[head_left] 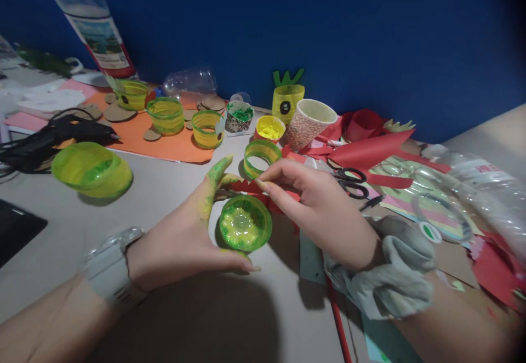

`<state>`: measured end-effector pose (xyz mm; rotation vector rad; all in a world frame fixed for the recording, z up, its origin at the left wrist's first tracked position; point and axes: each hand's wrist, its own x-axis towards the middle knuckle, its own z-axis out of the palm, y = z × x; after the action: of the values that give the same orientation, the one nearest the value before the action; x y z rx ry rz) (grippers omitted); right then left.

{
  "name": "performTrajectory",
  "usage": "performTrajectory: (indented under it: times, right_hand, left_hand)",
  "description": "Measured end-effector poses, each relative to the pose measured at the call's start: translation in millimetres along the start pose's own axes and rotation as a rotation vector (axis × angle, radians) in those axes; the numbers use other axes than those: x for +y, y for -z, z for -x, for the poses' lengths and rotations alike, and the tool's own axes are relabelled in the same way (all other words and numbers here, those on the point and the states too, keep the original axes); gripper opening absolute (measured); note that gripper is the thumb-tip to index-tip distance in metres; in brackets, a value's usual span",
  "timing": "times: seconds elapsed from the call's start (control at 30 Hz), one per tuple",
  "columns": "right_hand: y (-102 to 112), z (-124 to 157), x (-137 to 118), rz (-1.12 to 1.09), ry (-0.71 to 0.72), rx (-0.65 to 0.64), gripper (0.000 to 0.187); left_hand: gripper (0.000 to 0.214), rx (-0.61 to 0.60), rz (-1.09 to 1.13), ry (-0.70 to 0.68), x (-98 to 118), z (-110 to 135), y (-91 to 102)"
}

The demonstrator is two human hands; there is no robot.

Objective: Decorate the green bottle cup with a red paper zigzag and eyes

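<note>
A green-and-yellow painted plastic bottle base (245,223) stands on the table, its hollow inside facing up. My left hand (191,228), paint-stained on the fingers, curves around its left side with thumb and fingers spread wide. Whether the left fingertips touch it is unclear. Just behind the base, my right hand (312,198) pinches a strip of red paper (246,186) with a jagged upper edge between thumb and forefinger. Some left fingers lie near the strip's left end, partly hidden. A painted plastic ring (263,157) sits beyond the right fingertips.
Painted cups (165,116) stand on orange paper (164,149). A glue gun (61,132) and larger painted cup (91,170) are left. Behind are a paint cup (270,128) and a tilted paper cup (310,122). Scissors (351,182), red paper (370,149) and plastic bottles (489,187) crowd the right.
</note>
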<state>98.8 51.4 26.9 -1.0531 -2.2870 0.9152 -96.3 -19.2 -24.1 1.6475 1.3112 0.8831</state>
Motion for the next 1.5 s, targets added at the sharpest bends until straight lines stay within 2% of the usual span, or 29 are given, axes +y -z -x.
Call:
performTrajectory:
  times: [0.23, 0.5, 0.77, 0.97, 1.23, 1.5]
  right_hand:
    - [-2, 0, 1, -0.014, 0.014, -0.012, 0.009]
    - [-1, 1, -2, -0.005, 0.013, -0.027, 0.009]
    - [-1, 1, 0, -0.070, -0.029, -0.035, 0.009]
    - [-2, 3, -3, -0.162, -0.060, -0.028, 0.009]
    - [3, 3, -12, -0.176, -0.226, -0.019, 0.020]
    - [12, 7, -12, -0.079, -0.228, -0.044, 0.028]
  left_hand:
    - [0.119, 0.006, -0.025, 0.027, 0, -1, -0.8]
    - [0.105, -0.011, -0.004, -0.089, 5, -2, -1.0]
    - [0.085, 0.060, -0.191, -0.086, 3, -4, 1.9]
    - [0.064, 0.022, -0.175, -0.033, 6, -7, 1.5]
    - [0.059, 0.034, -0.175, -0.029, 8, -7, 1.1]
    - [0.059, 0.058, -0.187, -0.076, 6, -6, 1.4]
